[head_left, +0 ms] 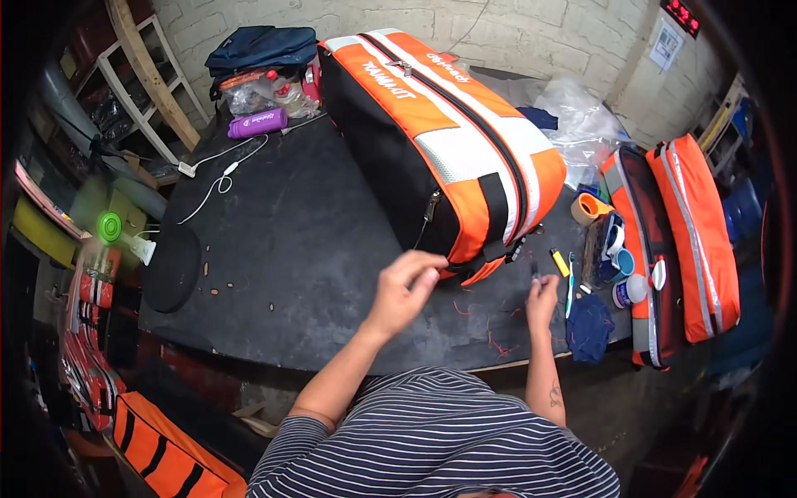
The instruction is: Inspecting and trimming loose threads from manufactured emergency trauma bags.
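**Near end of the big orange-and-black bag [452, 149] being worked by both hands**

Nearest of all, a striped shirt [432, 440] is seen below the big bag. The left hand [401, 295] is held at the bag's near corner, beside a black strap [496, 249]. Its thumb and fingertips are brought close together there, but whether an edge or a thread is pinched cannot be told. The right hand [542, 299] is held just to the right of that corner, apart from the bag, and a small dark object [535, 270] is pinched in its fingers; its kind is too blurred to be named.

Red thread scraps [502, 349] are scattered on the desk [290, 241], just nearer than the bag. From these, the step in hand is judged to be the tidying of loose ends at that corner. For the next move, a firm grip on the corner by the left hand seems to be called for, with the small object brought in carefully so that the fabric is not nicked.

To the right of the bag, a dark blue cloth [589, 328], a toothbrush [570, 286] and a yellow lighter [559, 262] are laid out. Farther right, a second orange bag [718, 266] is stood. Beyond the big bag's far left end, a purple bottle [257, 124] and a blue bag [261, 50] are placed, with a pale wall [216, 21] behind.
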`<state>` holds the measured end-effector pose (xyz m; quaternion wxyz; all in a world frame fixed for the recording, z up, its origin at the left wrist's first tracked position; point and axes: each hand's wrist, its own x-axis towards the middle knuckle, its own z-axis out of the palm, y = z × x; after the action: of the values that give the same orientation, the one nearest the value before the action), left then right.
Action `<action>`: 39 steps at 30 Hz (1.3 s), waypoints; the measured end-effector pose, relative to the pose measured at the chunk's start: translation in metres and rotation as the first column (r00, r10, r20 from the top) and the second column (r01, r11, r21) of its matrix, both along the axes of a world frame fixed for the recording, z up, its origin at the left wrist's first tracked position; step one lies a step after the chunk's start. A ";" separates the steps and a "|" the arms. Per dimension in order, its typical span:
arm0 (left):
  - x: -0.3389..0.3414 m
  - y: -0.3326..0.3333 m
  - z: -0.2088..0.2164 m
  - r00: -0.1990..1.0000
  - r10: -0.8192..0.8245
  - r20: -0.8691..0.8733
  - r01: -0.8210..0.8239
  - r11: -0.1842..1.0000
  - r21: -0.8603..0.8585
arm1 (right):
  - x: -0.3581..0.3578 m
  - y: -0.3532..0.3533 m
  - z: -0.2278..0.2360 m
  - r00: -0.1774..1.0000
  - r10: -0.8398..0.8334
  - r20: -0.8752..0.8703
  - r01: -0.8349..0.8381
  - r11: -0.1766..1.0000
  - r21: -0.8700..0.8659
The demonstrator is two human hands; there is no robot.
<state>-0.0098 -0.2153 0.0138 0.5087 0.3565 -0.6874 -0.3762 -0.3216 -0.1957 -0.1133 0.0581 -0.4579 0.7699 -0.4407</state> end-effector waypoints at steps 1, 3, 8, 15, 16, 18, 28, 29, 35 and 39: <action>0.006 -0.011 0.009 0.996 0.079 -0.047 -0.083 0.993 -0.080 | 0.006 0.008 0.017 0.903 -0.044 0.427 0.020 0.998 0.061; 0.015 -0.032 0.025 0.989 0.130 -0.075 -0.147 0.947 -0.286 | 0.030 0.018 0.050 0.875 0.084 0.477 -0.014 0.989 -0.148; 0.016 -0.074 0.055 0.998 0.015 -0.067 -0.043 0.897 -0.440 | 0.107 0.039 0.114 0.938 0.345 -0.038 -0.327 0.843 -0.427; 0.002 -0.102 0.070 0.976 -0.193 0.104 0.219 0.874 -0.433 | 0.164 0.029 0.124 0.913 0.397 -0.096 -0.403 0.837 -0.369; 0.001 -0.104 0.069 0.973 -0.207 0.101 0.230 0.873 -0.431 | 0.167 0.027 0.123 0.910 0.396 -0.123 -0.411 0.821 -0.397; -0.001 -0.105 0.066 0.971 -0.220 0.094 0.239 0.885 -0.399 | 0.170 0.025 0.121 0.916 0.377 -0.138 -0.400 0.833 -0.382; -0.002 -0.110 0.054 0.965 -0.261 0.017 0.247 0.891 -0.381 | 0.176 0.021 0.117 0.935 0.323 -0.148 -0.355 0.867 -0.349; -0.002 -0.110 0.054 0.965 -0.262 0.016 0.248 0.892 -0.378 | 0.175 0.020 0.116 0.932 0.322 -0.165 -0.361 0.866 -0.346; -0.003 -0.110 0.053 0.965 -0.261 0.000 0.241 0.892 -0.383 | 0.171 0.024 0.109 0.905 0.374 -0.203 -0.418 0.873 -0.250; -0.004 -0.109 0.053 0.972 -0.236 0.020 0.226 0.902 -0.368 | 0.175 0.029 0.110 0.913 0.381 -0.146 -0.406 0.879 -0.250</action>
<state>-0.0134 -0.3243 0.0669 0.5270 0.1663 -0.7765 -0.3029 -0.1469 -0.1666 -0.0035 0.0466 -0.6283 0.5938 -0.5004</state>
